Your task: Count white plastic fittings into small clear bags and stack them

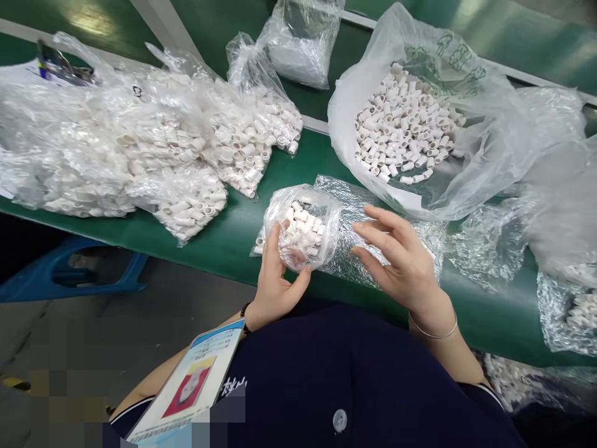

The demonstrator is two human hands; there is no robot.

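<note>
Head view, left hand [276, 287] curled round bag [331, 225] near bench edge [219, 266], right hand [403, 261] apart, fingers spread

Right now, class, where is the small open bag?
In the head view, the bag is central, held by the left hand, left of the right hand.

Glare on green panel [96, 22], glints on piled bags [153, 134], dim floor [186, 330], pixelated lower-left corner.

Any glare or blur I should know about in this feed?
Head view, centre: bright glints on the film; head view, upper left: glare on the green panel; head view, lower left: coarse pixel blocks around the badge; head view, foreground: left hand and right hand look fairly crisp.
</note>
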